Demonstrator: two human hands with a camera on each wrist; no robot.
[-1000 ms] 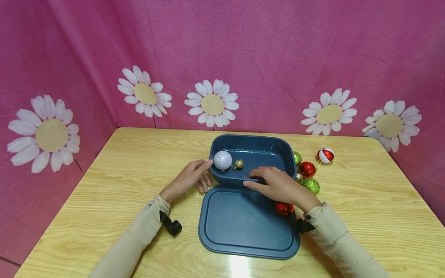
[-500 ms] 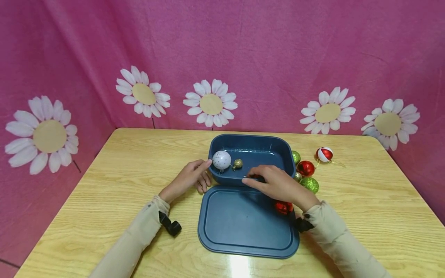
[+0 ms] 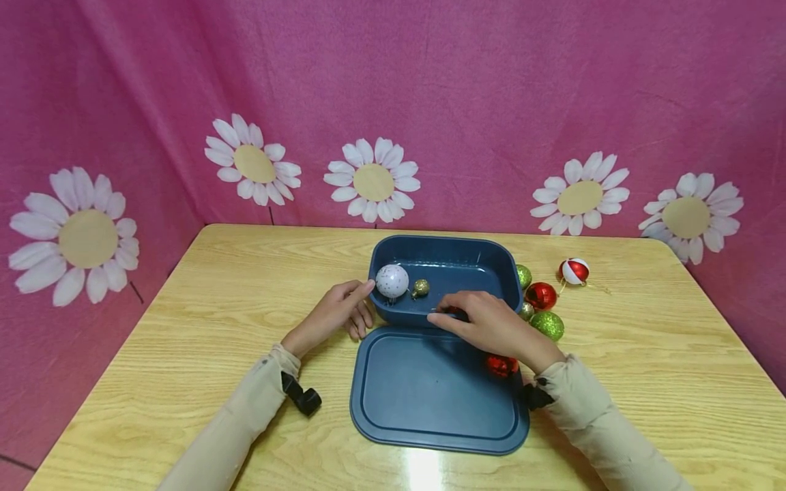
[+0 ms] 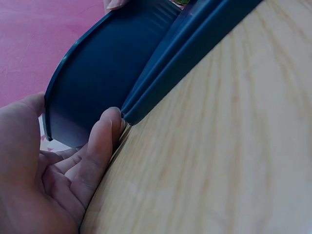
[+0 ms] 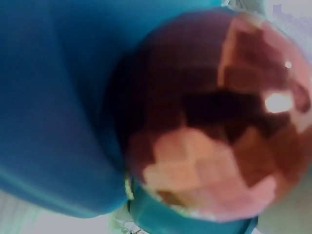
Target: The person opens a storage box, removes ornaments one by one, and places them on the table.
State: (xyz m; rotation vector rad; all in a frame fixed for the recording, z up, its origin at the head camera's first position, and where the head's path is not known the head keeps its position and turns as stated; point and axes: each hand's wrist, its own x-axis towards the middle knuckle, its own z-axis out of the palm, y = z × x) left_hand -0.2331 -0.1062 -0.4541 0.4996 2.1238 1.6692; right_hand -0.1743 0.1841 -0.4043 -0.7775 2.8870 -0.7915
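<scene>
A dark blue rectangular box (image 3: 445, 251) stands on the table. In it lie a white speckled bauble (image 3: 391, 281) and a small gold bauble (image 3: 420, 288). My left hand (image 3: 336, 308) holds the box's left front corner, thumb at the rim and fingers bent low against its side, as the left wrist view shows. Over the front rim, my right hand (image 3: 485, 320) grips a small red bauble (image 3: 454, 311), mostly hidden by the fingers. The matching lid (image 3: 436, 402) lies in front of the box. Beneath my right wrist is a faceted red bauble (image 5: 214, 117), at the lid's right side.
Right of the box cluster a glittery green bauble (image 3: 547, 326), a shiny red bauble (image 3: 541, 296), another green bauble (image 3: 523, 276) and a small gold one (image 3: 526, 311). Farther right lies a red-and-white bauble (image 3: 574, 271) with a string. A pink flowered cloth (image 3: 473, 116) hangs behind the table.
The fingers of my right hand have shifted slightly around the red bauble at the front rim. My left hand, the box and the other baubles stay in place.
</scene>
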